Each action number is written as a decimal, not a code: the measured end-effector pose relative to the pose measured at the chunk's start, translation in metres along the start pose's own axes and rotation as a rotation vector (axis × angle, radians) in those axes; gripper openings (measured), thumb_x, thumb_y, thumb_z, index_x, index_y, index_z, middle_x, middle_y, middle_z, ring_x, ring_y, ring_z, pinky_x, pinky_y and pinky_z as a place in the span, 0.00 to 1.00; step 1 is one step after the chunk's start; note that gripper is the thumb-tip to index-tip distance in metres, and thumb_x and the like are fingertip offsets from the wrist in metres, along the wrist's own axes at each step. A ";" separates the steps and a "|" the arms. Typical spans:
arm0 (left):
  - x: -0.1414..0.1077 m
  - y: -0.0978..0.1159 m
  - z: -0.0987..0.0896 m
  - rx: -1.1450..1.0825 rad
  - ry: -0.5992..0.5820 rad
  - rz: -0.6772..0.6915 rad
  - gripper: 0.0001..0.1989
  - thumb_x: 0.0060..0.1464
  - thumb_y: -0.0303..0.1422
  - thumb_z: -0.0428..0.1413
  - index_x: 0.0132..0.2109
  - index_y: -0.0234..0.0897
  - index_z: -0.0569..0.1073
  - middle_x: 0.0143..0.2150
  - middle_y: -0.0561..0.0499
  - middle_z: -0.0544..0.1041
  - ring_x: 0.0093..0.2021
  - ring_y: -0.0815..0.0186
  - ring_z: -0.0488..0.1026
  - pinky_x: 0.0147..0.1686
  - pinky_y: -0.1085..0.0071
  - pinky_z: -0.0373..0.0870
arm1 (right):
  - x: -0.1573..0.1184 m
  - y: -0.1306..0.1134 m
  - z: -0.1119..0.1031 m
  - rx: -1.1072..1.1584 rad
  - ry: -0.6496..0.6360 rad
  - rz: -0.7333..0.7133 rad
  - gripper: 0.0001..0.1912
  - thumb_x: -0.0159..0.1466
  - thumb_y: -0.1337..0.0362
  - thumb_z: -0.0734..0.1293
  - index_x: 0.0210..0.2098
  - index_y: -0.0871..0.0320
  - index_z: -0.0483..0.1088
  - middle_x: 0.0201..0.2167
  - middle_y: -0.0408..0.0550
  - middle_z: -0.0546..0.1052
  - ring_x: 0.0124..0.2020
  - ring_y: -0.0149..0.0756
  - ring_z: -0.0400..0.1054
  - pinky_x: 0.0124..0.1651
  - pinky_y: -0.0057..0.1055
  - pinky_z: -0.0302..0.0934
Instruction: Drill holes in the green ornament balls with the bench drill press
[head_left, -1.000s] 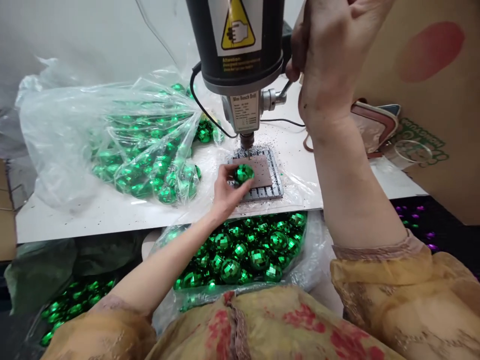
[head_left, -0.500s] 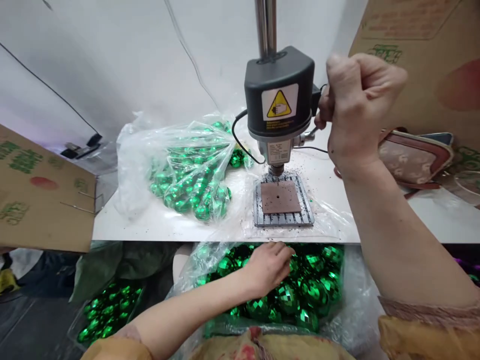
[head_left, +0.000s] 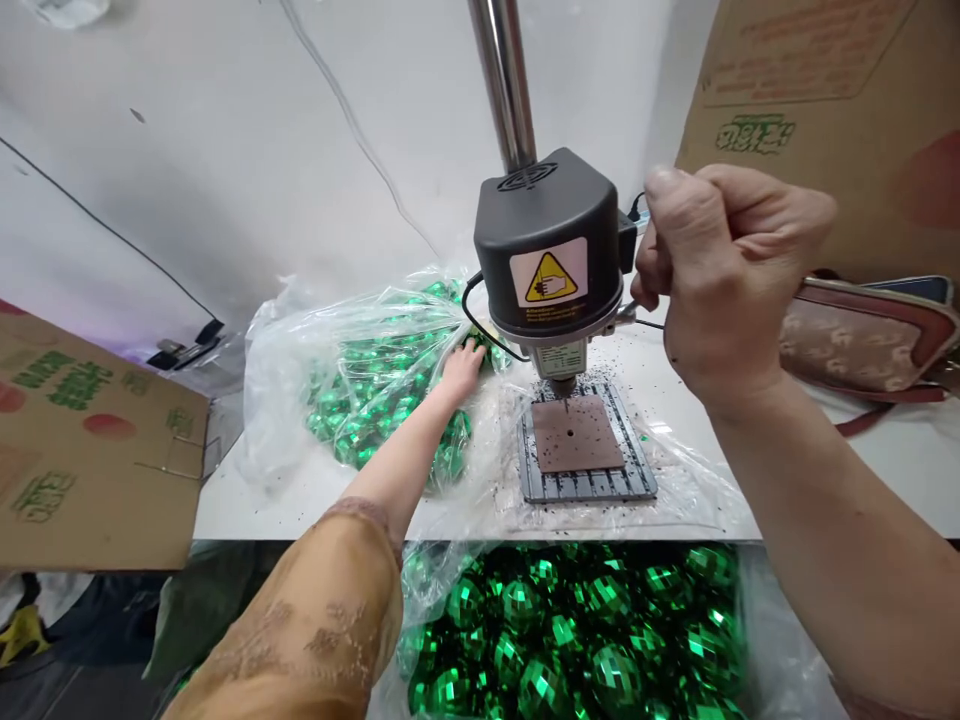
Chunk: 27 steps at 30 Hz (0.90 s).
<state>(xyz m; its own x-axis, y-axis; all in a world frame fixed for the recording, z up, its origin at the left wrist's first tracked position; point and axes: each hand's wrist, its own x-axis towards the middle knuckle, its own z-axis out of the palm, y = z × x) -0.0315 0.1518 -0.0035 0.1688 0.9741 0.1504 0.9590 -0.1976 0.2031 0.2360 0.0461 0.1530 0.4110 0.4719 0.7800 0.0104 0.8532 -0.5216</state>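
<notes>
the white worktop (head_left: 262, 510) carries a clear plastic bag (head_left: 277, 400) toward its back left corner. right of that, the black drill (head_left: 547, 240) stands over a metal plate (head_left: 592, 488) near the front edge, with a brown board (head_left: 600, 450) on top. the right hand (head_left: 727, 280) is clenched round the drill's handle (head_left: 624, 317). the left hand (head_left: 461, 370) is at the bag's mouth; what its grip has, i cannot tell. green balls (head_left: 375, 385) fill the bag, and more lie below the front edge.

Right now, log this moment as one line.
left hand: at clear plastic bag of green faceted balls | right hand: closed around metal lever of black bench drill | brown square plate: on grey slotted metal base
</notes>
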 end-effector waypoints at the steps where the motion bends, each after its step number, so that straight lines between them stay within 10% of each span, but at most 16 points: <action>1: -0.001 -0.002 0.001 -0.005 0.008 -0.002 0.20 0.49 0.17 0.56 0.49 0.35 0.75 0.55 0.36 0.73 0.58 0.45 0.69 0.56 0.53 0.66 | 0.000 -0.001 0.000 -0.009 -0.008 0.000 0.24 0.65 0.69 0.67 0.14 0.61 0.57 0.11 0.34 0.57 0.14 0.16 0.49 0.20 0.27 0.40; 7: -0.034 0.000 -0.014 -0.839 0.142 -0.236 0.17 0.57 0.38 0.58 0.52 0.41 0.73 0.40 0.47 0.76 0.37 0.61 0.75 0.42 0.61 0.74 | -0.001 0.001 -0.002 -0.020 -0.014 -0.017 0.25 0.66 0.65 0.67 0.15 0.61 0.57 0.12 0.34 0.57 0.15 0.15 0.50 0.21 0.26 0.41; 13: -0.110 0.050 -0.039 -1.669 -0.124 -0.391 0.20 0.58 0.47 0.59 0.51 0.40 0.74 0.45 0.46 0.80 0.36 0.65 0.78 0.39 0.66 0.78 | 0.000 0.000 -0.001 -0.023 0.004 0.004 0.24 0.66 0.69 0.66 0.15 0.60 0.57 0.12 0.35 0.57 0.15 0.18 0.49 0.21 0.26 0.41; 20: -0.151 0.105 0.004 -1.492 -0.048 -0.272 0.31 0.50 0.45 0.69 0.57 0.40 0.70 0.46 0.47 0.80 0.41 0.64 0.78 0.41 0.69 0.74 | 0.003 0.002 -0.001 0.036 -0.033 0.003 0.25 0.67 0.71 0.65 0.15 0.56 0.53 0.12 0.36 0.56 0.14 0.21 0.47 0.19 0.29 0.40; 27: -0.128 0.101 0.042 -1.197 0.075 -0.035 0.28 0.52 0.47 0.66 0.55 0.39 0.70 0.51 0.45 0.78 0.53 0.60 0.74 0.56 0.62 0.68 | 0.004 0.008 -0.004 -0.077 -0.074 0.043 0.34 0.59 0.36 0.65 0.17 0.55 0.51 0.12 0.39 0.55 0.15 0.25 0.46 0.18 0.32 0.40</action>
<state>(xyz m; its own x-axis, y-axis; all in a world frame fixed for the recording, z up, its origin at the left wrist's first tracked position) 0.0536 0.0115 -0.0425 0.0953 0.9799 0.1751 0.1364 -0.1871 0.9728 0.2408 0.0536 0.1504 0.3437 0.5250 0.7786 0.0658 0.8136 -0.5777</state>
